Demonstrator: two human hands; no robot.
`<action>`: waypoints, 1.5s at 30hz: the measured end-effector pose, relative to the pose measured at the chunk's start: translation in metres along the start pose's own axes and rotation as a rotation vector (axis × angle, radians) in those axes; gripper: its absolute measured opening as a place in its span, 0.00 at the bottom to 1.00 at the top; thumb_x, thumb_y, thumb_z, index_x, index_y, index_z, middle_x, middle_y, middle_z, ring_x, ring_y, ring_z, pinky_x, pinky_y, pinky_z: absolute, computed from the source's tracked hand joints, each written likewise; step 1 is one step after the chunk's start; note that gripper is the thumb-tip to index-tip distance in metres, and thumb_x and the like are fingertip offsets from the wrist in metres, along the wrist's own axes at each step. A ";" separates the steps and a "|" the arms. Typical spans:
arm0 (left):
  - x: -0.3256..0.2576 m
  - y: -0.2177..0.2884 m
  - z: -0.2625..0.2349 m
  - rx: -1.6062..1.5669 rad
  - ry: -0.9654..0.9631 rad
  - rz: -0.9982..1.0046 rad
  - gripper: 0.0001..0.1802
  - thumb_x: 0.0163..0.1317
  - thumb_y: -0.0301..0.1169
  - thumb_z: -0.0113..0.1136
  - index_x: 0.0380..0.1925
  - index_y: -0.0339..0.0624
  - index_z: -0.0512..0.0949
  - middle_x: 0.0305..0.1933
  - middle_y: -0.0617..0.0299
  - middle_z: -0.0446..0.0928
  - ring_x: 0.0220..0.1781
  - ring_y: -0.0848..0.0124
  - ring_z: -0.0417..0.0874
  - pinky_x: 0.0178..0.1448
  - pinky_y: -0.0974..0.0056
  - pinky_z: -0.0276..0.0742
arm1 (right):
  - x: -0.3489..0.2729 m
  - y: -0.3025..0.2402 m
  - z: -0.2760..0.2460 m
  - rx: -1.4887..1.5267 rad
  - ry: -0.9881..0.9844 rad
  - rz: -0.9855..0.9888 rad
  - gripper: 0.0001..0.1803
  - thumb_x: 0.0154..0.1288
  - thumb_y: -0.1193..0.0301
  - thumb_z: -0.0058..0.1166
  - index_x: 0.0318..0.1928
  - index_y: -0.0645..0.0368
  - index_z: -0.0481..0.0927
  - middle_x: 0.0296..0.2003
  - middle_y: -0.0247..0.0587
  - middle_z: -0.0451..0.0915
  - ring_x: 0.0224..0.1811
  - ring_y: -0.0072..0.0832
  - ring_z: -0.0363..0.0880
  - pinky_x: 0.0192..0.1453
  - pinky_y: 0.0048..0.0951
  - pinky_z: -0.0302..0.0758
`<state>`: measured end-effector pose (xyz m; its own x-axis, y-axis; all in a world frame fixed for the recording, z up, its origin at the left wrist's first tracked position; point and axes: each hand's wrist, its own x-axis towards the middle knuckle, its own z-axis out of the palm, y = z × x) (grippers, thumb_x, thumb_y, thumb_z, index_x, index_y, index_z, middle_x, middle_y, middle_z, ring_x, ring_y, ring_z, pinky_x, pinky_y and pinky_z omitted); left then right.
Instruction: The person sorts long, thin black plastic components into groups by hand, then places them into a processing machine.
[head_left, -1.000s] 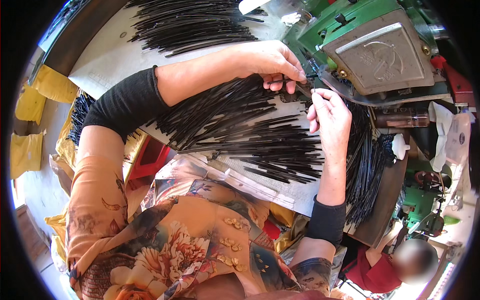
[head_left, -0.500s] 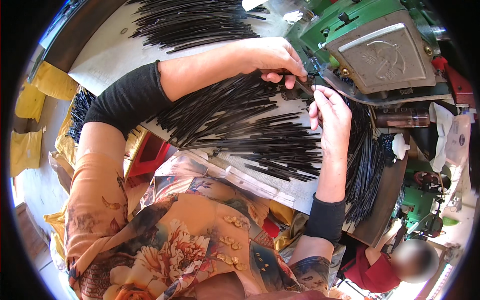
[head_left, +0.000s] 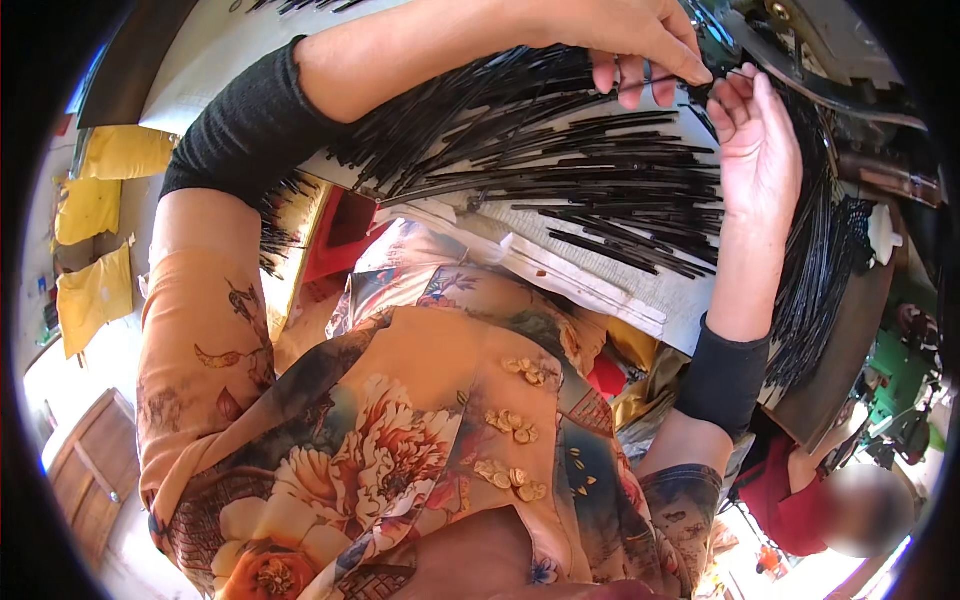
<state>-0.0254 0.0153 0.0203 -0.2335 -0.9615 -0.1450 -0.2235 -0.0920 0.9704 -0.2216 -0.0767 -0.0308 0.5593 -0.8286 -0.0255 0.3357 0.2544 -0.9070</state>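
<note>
- Black strip (head_left: 720, 75): between one and two o'clock in the view, at the left hand's fingertips.
- Left hand (head_left: 640, 30): thumb and fingers pinched closed on the strip, apparently to steady so thin a piece.
- Right hand (head_left: 762, 150): two o'clock, fingers partly curled just beside the strip's end; whether it grips cannot be told.
- Loose strips (head_left: 600, 150): fanned across the table (head_left: 688, 312), twelve to two o'clock, presumably for easy reach.

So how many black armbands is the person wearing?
2: the left armband, around the bent elbow, and the right armband, around the forearm. Both show plainly; none of theirs seems hidden.
</note>
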 end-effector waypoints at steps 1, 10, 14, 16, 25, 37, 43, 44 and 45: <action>-0.005 0.001 0.000 0.002 -0.009 -0.004 0.14 0.61 0.34 0.54 0.26 0.32 0.78 0.19 0.61 0.77 0.16 0.76 0.74 0.18 0.73 0.68 | -0.001 -0.003 0.001 -0.031 0.024 -0.052 0.13 0.66 0.72 0.47 0.45 0.68 0.74 0.40 0.47 0.78 0.43 0.32 0.79 0.48 0.30 0.78; -0.029 -0.009 0.022 0.878 -0.080 0.259 0.12 0.46 0.38 0.61 0.23 0.40 0.79 0.24 0.56 0.78 0.29 0.59 0.80 0.35 0.59 0.75 | 0.004 -0.016 -0.029 0.102 0.072 -0.120 0.12 0.65 0.71 0.48 0.43 0.68 0.75 0.34 0.45 0.80 0.35 0.31 0.81 0.41 0.31 0.80; -0.030 -0.016 0.028 0.880 -0.064 0.250 0.09 0.47 0.35 0.59 0.22 0.40 0.78 0.22 0.58 0.78 0.28 0.59 0.80 0.34 0.59 0.74 | 0.004 -0.014 -0.022 0.080 0.074 -0.107 0.11 0.64 0.70 0.50 0.42 0.66 0.76 0.33 0.44 0.80 0.33 0.29 0.81 0.38 0.29 0.80; -0.029 -0.016 0.027 0.867 -0.076 0.249 0.09 0.47 0.34 0.58 0.21 0.40 0.78 0.22 0.57 0.78 0.28 0.59 0.79 0.34 0.59 0.74 | 0.004 -0.015 -0.022 0.080 0.079 -0.095 0.11 0.64 0.70 0.50 0.41 0.66 0.76 0.33 0.43 0.80 0.33 0.29 0.81 0.38 0.28 0.80; -0.032 -0.015 0.026 0.852 -0.081 0.274 0.07 0.45 0.32 0.57 0.20 0.39 0.78 0.21 0.56 0.77 0.28 0.58 0.79 0.34 0.58 0.74 | 0.003 -0.013 -0.013 0.041 0.077 -0.069 0.11 0.64 0.70 0.50 0.40 0.65 0.77 0.31 0.42 0.80 0.30 0.26 0.81 0.35 0.25 0.81; -0.035 -0.019 0.027 0.940 -0.033 0.314 0.07 0.45 0.32 0.56 0.20 0.40 0.78 0.21 0.54 0.77 0.28 0.56 0.80 0.34 0.58 0.75 | 0.003 -0.010 -0.013 0.043 0.065 -0.047 0.11 0.63 0.71 0.50 0.41 0.66 0.77 0.30 0.44 0.80 0.30 0.27 0.81 0.34 0.26 0.81; -0.035 -0.015 0.027 0.880 -0.046 0.268 0.07 0.45 0.30 0.55 0.20 0.39 0.78 0.20 0.53 0.76 0.27 0.56 0.79 0.33 0.58 0.74 | 0.001 -0.009 -0.010 0.002 0.090 -0.048 0.11 0.63 0.70 0.50 0.41 0.66 0.77 0.31 0.44 0.80 0.30 0.27 0.80 0.34 0.27 0.81; -0.035 -0.016 0.027 0.903 -0.040 0.281 0.07 0.45 0.30 0.54 0.20 0.39 0.78 0.21 0.53 0.76 0.26 0.55 0.79 0.33 0.58 0.74 | 0.001 -0.009 -0.009 -0.007 0.097 -0.047 0.11 0.63 0.70 0.51 0.41 0.66 0.76 0.31 0.44 0.80 0.30 0.27 0.80 0.34 0.26 0.81; -0.035 -0.016 0.026 0.905 -0.036 0.283 0.07 0.45 0.30 0.54 0.20 0.39 0.78 0.21 0.53 0.76 0.26 0.55 0.79 0.33 0.58 0.74 | 0.002 -0.009 -0.008 -0.018 0.100 -0.048 0.12 0.63 0.70 0.51 0.41 0.66 0.76 0.30 0.44 0.80 0.30 0.27 0.80 0.34 0.26 0.81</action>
<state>-0.0388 0.0568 0.0047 -0.4167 -0.9075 0.0521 -0.7995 0.3932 0.4541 -0.2301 -0.0845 -0.0259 0.4641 -0.8855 -0.0225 0.3466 0.2049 -0.9154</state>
